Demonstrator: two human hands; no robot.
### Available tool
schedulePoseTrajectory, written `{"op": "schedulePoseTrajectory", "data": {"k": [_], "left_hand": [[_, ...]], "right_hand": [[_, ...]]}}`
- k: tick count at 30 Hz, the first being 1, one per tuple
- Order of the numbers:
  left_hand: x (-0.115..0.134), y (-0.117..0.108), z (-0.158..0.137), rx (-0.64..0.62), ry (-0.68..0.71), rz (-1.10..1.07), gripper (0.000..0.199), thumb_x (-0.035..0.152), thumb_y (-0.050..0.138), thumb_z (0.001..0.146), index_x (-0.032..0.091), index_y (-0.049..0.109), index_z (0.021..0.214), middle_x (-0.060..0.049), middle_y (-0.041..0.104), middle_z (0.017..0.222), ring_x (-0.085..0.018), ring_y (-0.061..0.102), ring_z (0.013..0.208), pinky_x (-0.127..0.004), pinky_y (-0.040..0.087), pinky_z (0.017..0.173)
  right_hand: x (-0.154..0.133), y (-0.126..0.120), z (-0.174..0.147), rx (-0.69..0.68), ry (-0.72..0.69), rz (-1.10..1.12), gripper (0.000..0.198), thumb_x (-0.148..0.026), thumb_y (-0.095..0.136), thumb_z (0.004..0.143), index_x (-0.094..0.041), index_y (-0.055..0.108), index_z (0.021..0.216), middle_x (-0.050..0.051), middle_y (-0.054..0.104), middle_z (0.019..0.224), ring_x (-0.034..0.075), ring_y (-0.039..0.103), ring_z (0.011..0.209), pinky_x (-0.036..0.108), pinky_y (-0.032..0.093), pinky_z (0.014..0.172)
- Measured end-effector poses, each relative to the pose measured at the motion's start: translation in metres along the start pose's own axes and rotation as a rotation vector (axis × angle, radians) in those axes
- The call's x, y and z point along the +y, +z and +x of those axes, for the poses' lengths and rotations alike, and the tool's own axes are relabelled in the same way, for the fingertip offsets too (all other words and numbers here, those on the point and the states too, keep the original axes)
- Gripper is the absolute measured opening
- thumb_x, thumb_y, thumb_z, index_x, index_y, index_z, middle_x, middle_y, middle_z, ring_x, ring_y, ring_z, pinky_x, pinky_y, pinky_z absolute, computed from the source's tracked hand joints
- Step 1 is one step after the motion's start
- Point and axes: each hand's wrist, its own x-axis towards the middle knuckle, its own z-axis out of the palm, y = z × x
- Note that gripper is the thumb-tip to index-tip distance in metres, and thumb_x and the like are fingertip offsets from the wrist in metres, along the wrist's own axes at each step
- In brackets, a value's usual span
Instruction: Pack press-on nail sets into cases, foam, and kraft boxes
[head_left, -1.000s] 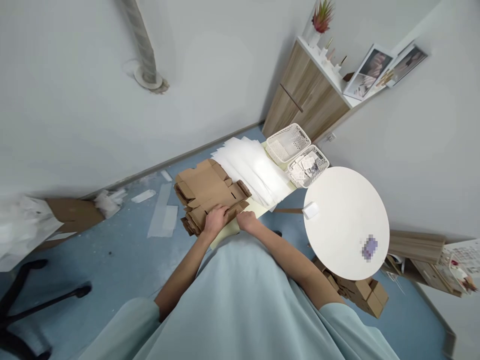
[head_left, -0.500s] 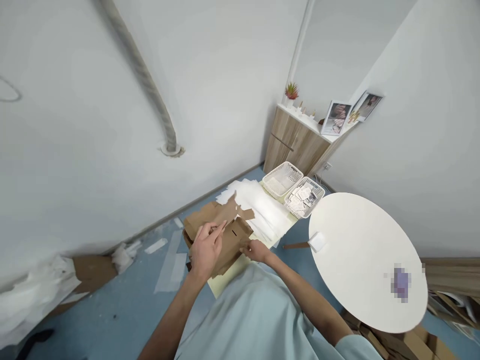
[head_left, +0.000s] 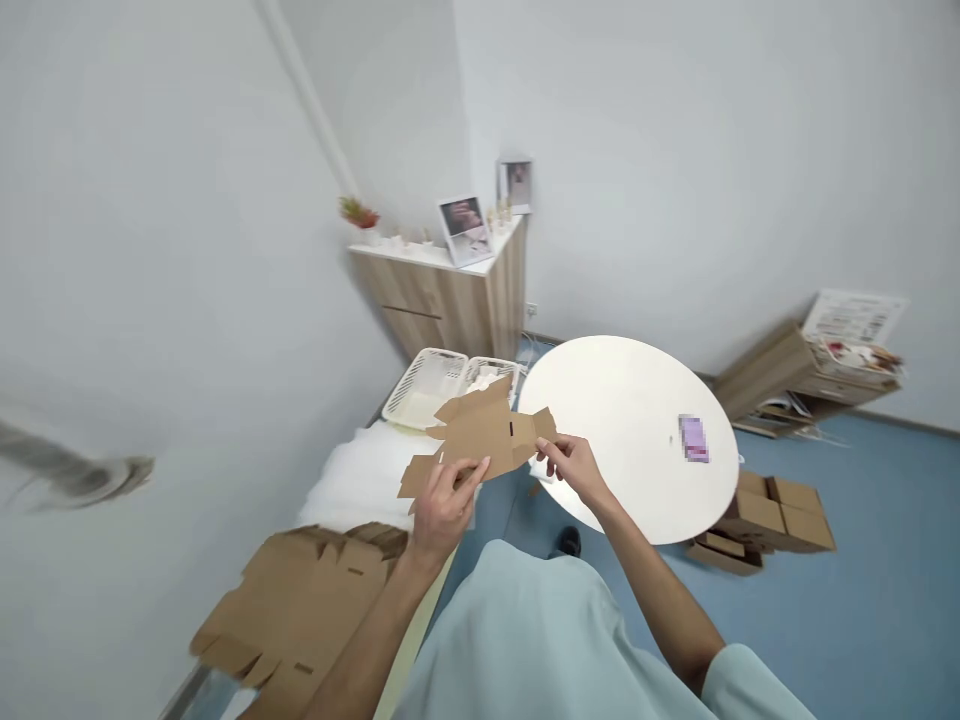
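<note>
Between my hands is a flat, die-cut cardboard box blank with tabs and a small dark slot. My left hand grips its lower left part, fingers across the near edge. At the right end flap, my right hand pinches the cardboard between thumb and fingers. More flat cardboard blanks lie stacked at the lower left, partly behind my left forearm. White foam sheets are spread just beyond that stack.
A white round table stands right of the blank, with a pixelated purple item on it. Two white baskets sit beyond the foam sheets. Cardboard boxes stand on the floor at right. A wooden cabinet fills the corner.
My hands have lifted the cardboard blank off the stack and carried it rightward, toward the round table. The view has turned right, bringing a shelf and floor boxes into sight.
</note>
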Motion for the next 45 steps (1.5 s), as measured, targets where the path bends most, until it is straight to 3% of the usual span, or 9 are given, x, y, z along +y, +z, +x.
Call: {"op": "schedulePoseTrajectory", "data": {"k": [5,11,19,25,28,31,34,40,45], "left_hand": [[0.042,0.113,0.045,-0.193,0.197,-0.084,0.063,-0.003,0.047,0.098,0.030,0.064,0.149,-0.008,0.074,0.113,-0.021,0.067,0.095,-0.036,0.056,0.085],[0.099,0.252,0.058,-0.503,0.340,-0.242,0.060,-0.004,0.045,0.098,0.025,0.064,0.147,-0.013,0.072,0.121,-0.024,0.067,0.104,-0.038,0.055,0.087],[0.151,0.360,0.038,-1.067,0.259,-0.328,0.052,0.004,0.047,0.103,0.027,0.061,0.147,-0.012,0.066,0.128,-0.025,0.063,0.122,-0.039,0.048,0.109],[0.164,0.393,0.014,-1.248,0.154,-0.340,0.053,0.005,0.047,0.100,0.028,0.062,0.146,-0.014,0.063,0.132,-0.026,0.062,0.127,-0.040,0.045,0.115],[0.160,0.397,0.006,-1.282,0.105,-0.305,0.061,0.000,0.040,0.098,0.025,0.058,0.151,-0.017,0.059,0.147,-0.028,0.057,0.137,-0.043,0.044,0.117],[0.147,0.396,0.000,-1.284,0.005,-0.244,0.067,-0.004,0.037,0.096,0.021,0.051,0.157,-0.020,0.050,0.161,-0.030,0.051,0.146,-0.046,0.043,0.120],[0.133,0.393,-0.005,-1.284,-0.117,-0.198,0.068,-0.001,0.041,0.095,0.022,0.050,0.158,-0.019,0.050,0.163,-0.029,0.049,0.149,-0.044,0.043,0.120],[0.119,0.389,-0.007,-1.322,-0.242,-0.235,0.057,0.002,0.041,0.100,0.024,0.063,0.148,-0.011,0.047,0.169,-0.026,0.052,0.149,-0.038,0.047,0.118],[0.120,0.391,0.000,-1.318,-0.332,-0.284,0.043,0.010,0.049,0.101,0.023,0.075,0.133,-0.009,0.052,0.166,-0.029,0.063,0.137,-0.041,0.053,0.114]], "right_hand": [[0.049,-0.113,-0.002,0.218,0.088,0.037,0.052,-0.070,0.071,0.083,-0.019,0.069,0.076,0.008,0.075,0.081,0.014,0.060,0.055,0.025,0.041,0.047],[0.142,-0.221,-0.007,0.373,0.200,-0.072,0.058,-0.077,0.065,0.083,-0.019,0.070,0.079,0.010,0.078,0.086,0.017,0.064,0.057,0.026,0.042,0.049],[0.254,-0.274,-0.023,0.408,0.522,-0.240,0.057,-0.073,0.051,0.091,-0.020,0.070,0.082,0.011,0.082,0.099,0.019,0.071,0.064,0.028,0.053,0.060],[0.293,-0.276,-0.029,0.372,0.761,-0.336,0.035,-0.044,0.056,0.099,-0.015,0.076,0.092,0.011,0.081,0.092,0.023,0.078,0.081,0.027,0.057,0.071],[0.297,-0.280,-0.029,0.415,0.814,-0.428,0.039,-0.038,0.060,0.098,-0.012,0.074,0.123,0.018,0.077,0.121,0.029,0.076,0.112,0.034,0.057,0.092],[0.292,-0.284,-0.016,0.465,0.724,-0.579,0.059,-0.039,0.055,0.103,-0.013,0.055,0.155,0.022,0.058,0.153,0.032,0.065,0.134,0.038,0.053,0.108],[0.285,-0.283,0.012,0.372,0.567,-0.635,0.064,-0.036,0.051,0.105,-0.015,0.043,0.165,0.019,0.052,0.159,0.031,0.057,0.143,0.038,0.048,0.116],[0.285,-0.265,0.068,0.217,0.579,-0.604,0.075,-0.031,0.060,0.098,-0.017,0.039,0.168,0.018,0.050,0.158,0.031,0.060,0.136,0.038,0.048,0.115],[0.290,-0.252,0.068,0.237,0.492,-0.527,0.075,-0.033,0.058,0.101,-0.021,0.033,0.171,0.018,0.047,0.157,0.024,0.071,0.116,0.036,0.052,0.112]]}}
